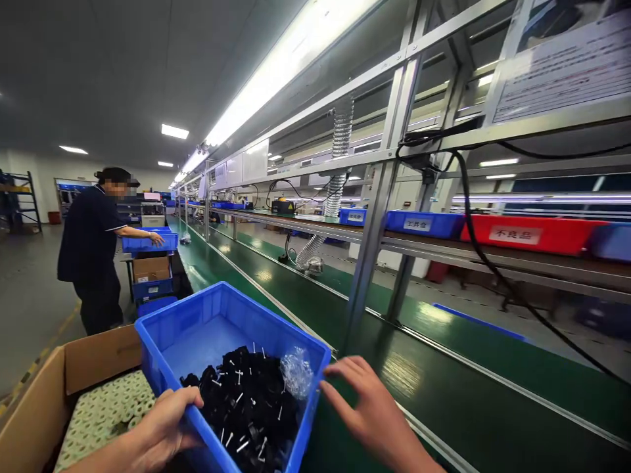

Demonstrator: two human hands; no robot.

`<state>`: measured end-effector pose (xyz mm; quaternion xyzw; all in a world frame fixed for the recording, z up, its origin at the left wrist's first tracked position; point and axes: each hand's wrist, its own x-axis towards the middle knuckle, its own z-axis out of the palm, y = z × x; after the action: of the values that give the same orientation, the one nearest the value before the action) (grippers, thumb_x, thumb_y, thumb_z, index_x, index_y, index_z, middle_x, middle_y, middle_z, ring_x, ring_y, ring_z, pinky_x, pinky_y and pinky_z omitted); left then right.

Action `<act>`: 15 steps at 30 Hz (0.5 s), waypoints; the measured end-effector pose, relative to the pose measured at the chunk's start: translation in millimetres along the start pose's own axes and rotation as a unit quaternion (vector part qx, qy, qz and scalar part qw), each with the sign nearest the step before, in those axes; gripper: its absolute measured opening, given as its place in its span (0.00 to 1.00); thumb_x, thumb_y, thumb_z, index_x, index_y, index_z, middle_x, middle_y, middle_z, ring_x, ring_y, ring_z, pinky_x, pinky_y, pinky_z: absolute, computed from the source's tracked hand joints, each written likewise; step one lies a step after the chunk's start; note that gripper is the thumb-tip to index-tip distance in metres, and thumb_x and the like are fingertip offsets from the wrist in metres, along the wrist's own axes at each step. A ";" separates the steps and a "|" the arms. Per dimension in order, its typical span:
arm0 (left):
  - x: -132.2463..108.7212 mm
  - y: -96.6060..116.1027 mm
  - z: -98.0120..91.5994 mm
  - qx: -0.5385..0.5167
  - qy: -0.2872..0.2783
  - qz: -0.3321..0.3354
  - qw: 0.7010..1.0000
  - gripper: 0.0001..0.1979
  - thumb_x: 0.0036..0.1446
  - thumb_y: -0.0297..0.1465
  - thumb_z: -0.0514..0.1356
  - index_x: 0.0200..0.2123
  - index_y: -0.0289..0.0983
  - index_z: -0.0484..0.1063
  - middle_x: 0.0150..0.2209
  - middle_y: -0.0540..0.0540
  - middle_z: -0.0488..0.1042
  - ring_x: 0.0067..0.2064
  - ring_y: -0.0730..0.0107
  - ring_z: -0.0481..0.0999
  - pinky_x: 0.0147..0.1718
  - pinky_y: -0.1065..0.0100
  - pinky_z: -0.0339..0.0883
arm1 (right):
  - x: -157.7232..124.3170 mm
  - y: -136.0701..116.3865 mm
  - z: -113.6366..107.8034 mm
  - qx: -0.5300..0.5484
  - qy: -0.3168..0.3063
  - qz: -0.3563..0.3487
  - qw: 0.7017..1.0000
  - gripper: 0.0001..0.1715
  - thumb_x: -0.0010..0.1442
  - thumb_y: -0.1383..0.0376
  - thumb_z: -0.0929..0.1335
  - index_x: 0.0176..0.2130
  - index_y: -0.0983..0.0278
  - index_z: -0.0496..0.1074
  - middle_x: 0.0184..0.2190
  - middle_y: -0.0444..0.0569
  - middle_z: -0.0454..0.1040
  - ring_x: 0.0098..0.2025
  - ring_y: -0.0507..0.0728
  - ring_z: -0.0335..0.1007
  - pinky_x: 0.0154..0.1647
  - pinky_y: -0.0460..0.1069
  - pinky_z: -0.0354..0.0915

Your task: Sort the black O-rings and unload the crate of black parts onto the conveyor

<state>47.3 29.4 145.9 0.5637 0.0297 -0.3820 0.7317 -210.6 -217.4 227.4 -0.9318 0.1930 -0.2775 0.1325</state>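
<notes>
A blue plastic bin [165, 358] is tilted in front of me. In it lie many small black parts [241, 394] with white pins among them, and a crumpled clear plastic bag [296, 373] rests at the right side. My left hand [170, 420] is closed on the bin's near left rim, thumb over the edge. At the right rim, my right hand [367, 401] has its fingers stretched out and apart; whether the fingertips touch the rim I cannot tell.
Left of the bin stands a cardboard box [101, 358] holding pale ring-like parts [111, 407]. A green conveyor belt [394, 374] runs along the right, behind a metal upright [377, 230]. Farther off, a co-worker [96, 243] reaches over another blue bin [148, 242]. A black cable [480, 249] hangs at right.
</notes>
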 end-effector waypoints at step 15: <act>-11.0 -82.5 24.2 0.158 -0.064 0.403 0.899 0.29 0.55 0.51 0.69 0.55 0.48 0.65 0.76 0.41 0.52 0.78 0.37 0.47 0.75 0.33 0.44 | 67.8 47.6 -55.3 -0.223 -0.365 0.173 0.887 0.10 0.51 0.76 0.70 0.34 0.65 0.78 0.29 0.48 0.76 0.36 0.60 0.74 0.35 0.51 0.63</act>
<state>-18.7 8.7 93.7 0.6098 -0.3077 -0.0897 0.7249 -203.4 -297.0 287.0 -0.9242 0.3456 0.1601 0.0284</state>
